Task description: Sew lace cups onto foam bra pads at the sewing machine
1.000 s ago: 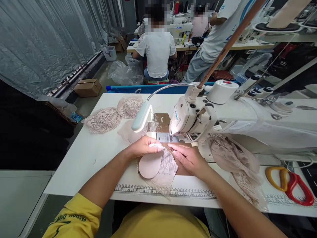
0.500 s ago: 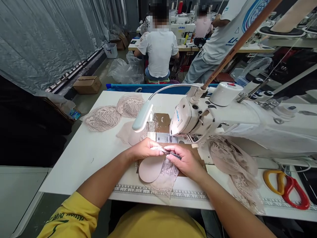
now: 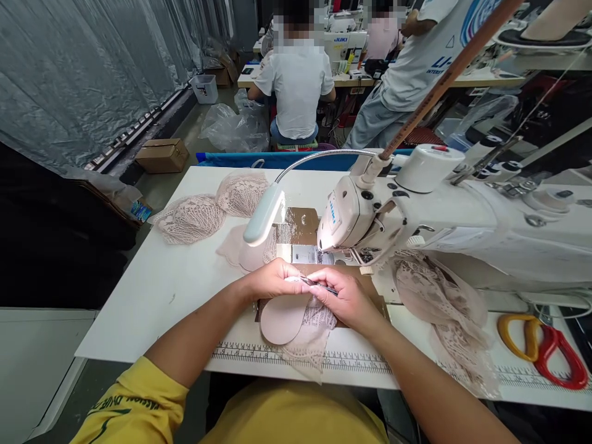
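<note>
My left hand (image 3: 272, 279) pinches the upper edge of a pale pink bra cup (image 3: 281, 320) just in front of the sewing machine. Lace fabric (image 3: 312, 339) joined to the cup hangs down over the table's front edge. Between the fingers of my right hand (image 3: 346, 299) is a slim dark metal tool (image 3: 327, 287), perhaps thread snips. Its tip meets the cup's edge at my left fingertips, where fingers cover the details. Behind my hands stands the white sewing machine (image 3: 340, 216), its needle area (image 3: 319, 254) lit by a lamp (image 3: 263, 216).
Lace cups (image 3: 192, 219) lie at the table's back left, with another cup piece (image 3: 252, 254) nearer the machine. More lace (image 3: 435, 302) is heaped under the machine arm. Scissors (image 3: 550, 351) with orange and red handles rest at the right. A ruler strip (image 3: 356, 362) runs along the front edge.
My hands stay together at the cup's edge, with only slight finger movement. The whole view has shifted a little, so the machine and scissors appear farther right.
</note>
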Motion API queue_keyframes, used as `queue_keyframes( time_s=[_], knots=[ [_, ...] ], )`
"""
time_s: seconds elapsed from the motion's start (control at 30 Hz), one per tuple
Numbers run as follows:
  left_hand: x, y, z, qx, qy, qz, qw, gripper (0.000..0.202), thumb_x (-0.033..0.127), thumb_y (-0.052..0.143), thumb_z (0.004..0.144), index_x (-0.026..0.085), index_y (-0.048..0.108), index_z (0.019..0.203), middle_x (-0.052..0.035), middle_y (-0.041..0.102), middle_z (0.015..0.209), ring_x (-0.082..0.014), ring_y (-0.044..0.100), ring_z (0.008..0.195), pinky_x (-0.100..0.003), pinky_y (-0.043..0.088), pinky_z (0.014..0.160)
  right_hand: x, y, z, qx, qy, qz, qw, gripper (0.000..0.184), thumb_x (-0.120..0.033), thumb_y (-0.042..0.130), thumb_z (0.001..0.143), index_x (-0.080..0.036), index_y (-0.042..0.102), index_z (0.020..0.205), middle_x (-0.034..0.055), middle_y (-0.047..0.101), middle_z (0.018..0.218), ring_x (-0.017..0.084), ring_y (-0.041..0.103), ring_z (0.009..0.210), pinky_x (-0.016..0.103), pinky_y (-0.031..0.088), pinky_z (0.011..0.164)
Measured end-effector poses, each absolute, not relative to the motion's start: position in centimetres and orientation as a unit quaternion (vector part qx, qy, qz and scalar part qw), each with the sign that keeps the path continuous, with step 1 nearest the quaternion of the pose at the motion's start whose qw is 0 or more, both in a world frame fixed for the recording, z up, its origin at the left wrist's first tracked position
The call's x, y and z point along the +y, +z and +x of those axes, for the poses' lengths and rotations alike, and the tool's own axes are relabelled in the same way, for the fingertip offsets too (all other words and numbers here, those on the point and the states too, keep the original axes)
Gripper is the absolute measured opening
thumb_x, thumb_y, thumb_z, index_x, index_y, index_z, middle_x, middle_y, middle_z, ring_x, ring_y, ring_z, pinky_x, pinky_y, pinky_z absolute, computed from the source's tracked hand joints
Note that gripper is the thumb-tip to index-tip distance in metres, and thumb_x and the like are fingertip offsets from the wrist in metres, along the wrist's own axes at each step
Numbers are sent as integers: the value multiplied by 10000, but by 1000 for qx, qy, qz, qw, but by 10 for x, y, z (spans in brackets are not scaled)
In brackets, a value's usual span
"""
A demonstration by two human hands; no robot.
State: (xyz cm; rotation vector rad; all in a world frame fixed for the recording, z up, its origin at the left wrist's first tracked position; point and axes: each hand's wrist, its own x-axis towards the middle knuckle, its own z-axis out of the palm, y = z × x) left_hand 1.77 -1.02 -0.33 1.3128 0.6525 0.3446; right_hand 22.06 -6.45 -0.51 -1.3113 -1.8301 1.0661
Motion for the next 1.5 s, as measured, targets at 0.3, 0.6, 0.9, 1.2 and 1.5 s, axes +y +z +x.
queue_keyframes(
  time_s=[0.3,0.6,0.9,1.2,1.5],
  knots=[
    [-8,-7,19,289,157,615,717,332,396,684,796,98,733,932,-93,692,894,-175,609,817,-269,463,728,-60,-17,221,-606,512,-490,361,409,-404,645,797,-214,572,1151,35,644,941,171,622,834,308,506,756],
    [5,27,-15,342,84,757,550,316,242,632,767,151,656,1069,-20,614,842,-131,537,731,-219,408,637,-61,-8,234,-637,508,-512,272,91,-263,563,778,-191,557,723,-22,514,690,134,472,657,249,380,589],
    [-15,35,-44,442,70,676,585,364,412,720,724,167,699,992,-28,648,814,-141,566,713,-224,401,612,-71,3,242,-601,596,-447,290,203,-380,581,759,-185,607,805,38,573,775,187,520,721,279,444,599],
    [-37,2,-8,375,216,508,745,292,368,755,709,99,664,774,-1,554,666,-95,478,621,-222,367,587,-70,2,241,-635,637,-382,211,245,-407,622,785,-191,523,725,-28,454,677,117,424,622,239,365,569],
    [-43,1,0,362,231,546,720,308,403,743,733,113,669,806,-2,567,692,-114,504,674,-232,376,638,-69,-13,238,-654,550,-439,279,424,-537,439,913,-201,587,1124,22,617,758,155,570,673,293,472,658]
  ],
)
